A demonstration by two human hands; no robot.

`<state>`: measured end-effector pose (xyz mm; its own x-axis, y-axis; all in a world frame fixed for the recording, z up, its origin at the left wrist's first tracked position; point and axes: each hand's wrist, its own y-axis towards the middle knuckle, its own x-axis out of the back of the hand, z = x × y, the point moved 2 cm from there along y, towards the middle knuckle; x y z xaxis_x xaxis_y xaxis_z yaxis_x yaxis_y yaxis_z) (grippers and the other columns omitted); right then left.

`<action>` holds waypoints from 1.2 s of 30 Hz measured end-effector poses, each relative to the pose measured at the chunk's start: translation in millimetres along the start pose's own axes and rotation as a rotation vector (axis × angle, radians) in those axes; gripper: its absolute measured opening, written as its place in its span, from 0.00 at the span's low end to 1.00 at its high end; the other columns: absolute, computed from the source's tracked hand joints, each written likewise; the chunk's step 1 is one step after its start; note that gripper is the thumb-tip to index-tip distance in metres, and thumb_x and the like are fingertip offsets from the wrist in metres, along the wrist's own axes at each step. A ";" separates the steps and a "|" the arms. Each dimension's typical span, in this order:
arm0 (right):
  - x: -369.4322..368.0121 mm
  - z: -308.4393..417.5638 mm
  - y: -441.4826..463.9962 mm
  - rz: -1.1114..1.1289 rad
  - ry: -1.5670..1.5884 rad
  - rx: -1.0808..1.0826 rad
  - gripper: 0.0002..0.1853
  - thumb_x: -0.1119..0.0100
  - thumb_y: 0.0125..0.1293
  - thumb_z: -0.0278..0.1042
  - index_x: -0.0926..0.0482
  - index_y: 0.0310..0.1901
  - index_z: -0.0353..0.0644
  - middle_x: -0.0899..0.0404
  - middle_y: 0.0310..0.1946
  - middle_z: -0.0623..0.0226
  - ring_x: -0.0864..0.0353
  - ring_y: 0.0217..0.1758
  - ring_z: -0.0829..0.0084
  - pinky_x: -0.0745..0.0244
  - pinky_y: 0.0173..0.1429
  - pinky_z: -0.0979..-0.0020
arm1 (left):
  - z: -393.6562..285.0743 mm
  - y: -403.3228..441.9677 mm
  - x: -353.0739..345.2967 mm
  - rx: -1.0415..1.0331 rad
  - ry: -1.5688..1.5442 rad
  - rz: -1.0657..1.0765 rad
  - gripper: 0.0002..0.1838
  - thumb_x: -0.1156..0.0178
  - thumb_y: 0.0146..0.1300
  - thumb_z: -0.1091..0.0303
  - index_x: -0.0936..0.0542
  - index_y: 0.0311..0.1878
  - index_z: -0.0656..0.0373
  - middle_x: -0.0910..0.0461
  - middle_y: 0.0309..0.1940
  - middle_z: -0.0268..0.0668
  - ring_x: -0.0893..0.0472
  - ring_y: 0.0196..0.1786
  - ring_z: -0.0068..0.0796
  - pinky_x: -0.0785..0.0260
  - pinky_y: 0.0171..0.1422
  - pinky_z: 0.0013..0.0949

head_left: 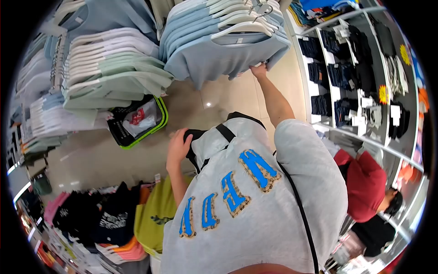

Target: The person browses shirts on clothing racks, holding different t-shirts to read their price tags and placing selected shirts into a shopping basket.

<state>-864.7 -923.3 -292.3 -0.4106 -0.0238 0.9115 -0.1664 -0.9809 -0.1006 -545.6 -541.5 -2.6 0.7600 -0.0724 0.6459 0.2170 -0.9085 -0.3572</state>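
My right hand (259,70) reaches up to the lower edge of a light blue shirt (228,57), the front one in a row on white hangers. Its fingers are closed at the shirt's hem, near a small tag. Lower and to the left, my left hand (180,145) rests against a black bag (195,135) at my waist, its fingers bent over the edge. Whether it grips anything there is hard to tell. Pale green shirts (116,86) hang left of the blue ones.
A black basket with a green rim (163,122) stands on the floor, a white and red package inside. Folded dark clothes (342,75) fill shelves at the right. A person in red (366,185) is at the lower right. Black and yellow-green shirts (157,214) hang lower left.
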 end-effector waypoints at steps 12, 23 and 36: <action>31.4 26.4 -35.7 0.813 0.350 0.354 0.33 0.36 0.50 0.48 0.25 0.56 0.37 0.26 0.57 0.50 0.29 0.62 0.57 0.33 0.64 0.66 | -109.7 8.5 -116.2 -0.065 -0.035 0.026 0.19 0.42 0.60 0.62 0.25 0.52 0.61 0.23 0.48 0.45 0.25 0.52 0.49 0.31 0.54 0.44; 160.8 41.3 -149.8 1.834 1.546 -0.508 0.22 0.50 0.66 0.29 0.37 0.61 0.35 0.25 0.54 0.58 0.25 0.59 0.61 0.30 0.62 0.58 | -115.5 57.8 -185.1 0.093 0.025 -0.127 0.33 0.39 0.55 0.61 0.34 0.63 0.62 0.25 0.54 0.52 0.26 0.56 0.51 0.33 0.59 0.43; 222.5 44.8 -194.1 1.734 0.718 0.677 0.24 0.37 0.62 0.43 0.27 0.53 0.35 0.23 0.48 0.63 0.25 0.52 0.73 0.30 0.57 0.71 | -162.3 52.2 -167.2 0.365 -1.375 -0.305 0.20 0.49 0.67 0.71 0.31 0.61 0.65 0.24 0.53 0.41 0.24 0.54 0.31 0.32 0.59 0.32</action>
<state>-883.6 -746.8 -52.2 0.0213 -0.9570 -0.2892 0.9656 0.0947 -0.2423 -760.8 -643.6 -19.7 0.5860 0.7347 -0.3418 0.4557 -0.6476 -0.6107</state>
